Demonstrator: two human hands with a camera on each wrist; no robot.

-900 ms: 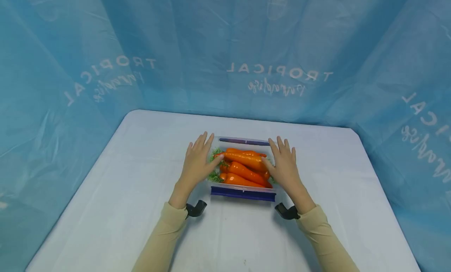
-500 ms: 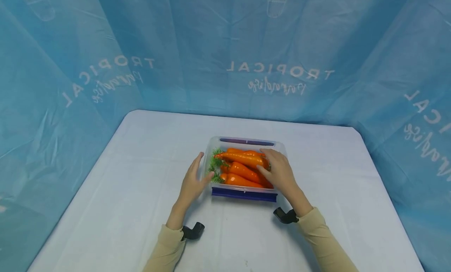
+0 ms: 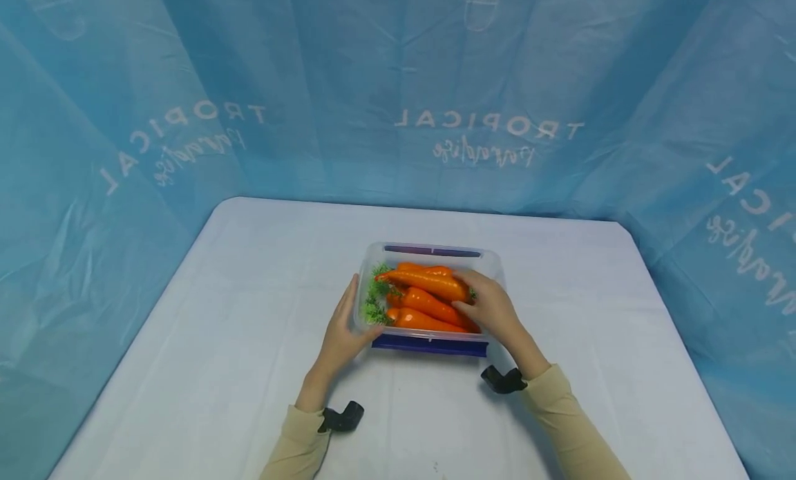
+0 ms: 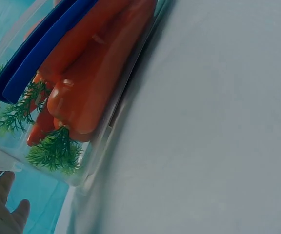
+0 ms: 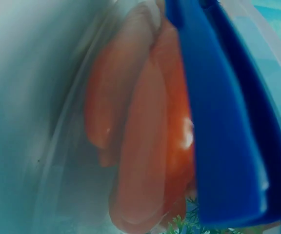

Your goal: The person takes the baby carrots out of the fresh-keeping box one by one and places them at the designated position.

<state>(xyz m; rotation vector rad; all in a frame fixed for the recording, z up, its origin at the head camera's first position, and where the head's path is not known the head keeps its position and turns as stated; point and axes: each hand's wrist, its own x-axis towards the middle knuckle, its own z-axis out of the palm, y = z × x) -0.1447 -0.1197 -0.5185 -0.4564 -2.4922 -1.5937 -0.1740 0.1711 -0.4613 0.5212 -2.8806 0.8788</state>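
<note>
A clear plastic container [image 3: 494, 262] with blue clip flaps [image 3: 429, 345] holds several glossy orange carrots with green fronds [image 3: 375, 311]. The topmost carrot [image 3: 425, 281] lies slantwise over the others, its thick end to the right. My right hand [image 3: 493, 309] pinches that thick end, fingers over its far side and thumb on the near side. At the container's left wall is my left hand [image 3: 338, 342], fingers straight along the side and thumb at the front left corner. The left wrist view shows part of this hand [image 4: 1, 204] beside the container; in the right wrist view a blue flap [image 5: 223, 136] hides the fingers.
The container stands on a white-covered table [image 3: 298, 259], toward its far side. Blue printed sheeting [image 3: 348, 93] hangs behind the table and along both sides. A black wrist camera [image 3: 342, 418] is strapped to the left wrist, another black camera [image 3: 504, 380] to the right.
Both hands were spread over the container's sides. The right hand has moved inward and closed on the top carrot; the left has drawn back toward me, then come to the front left corner.
</note>
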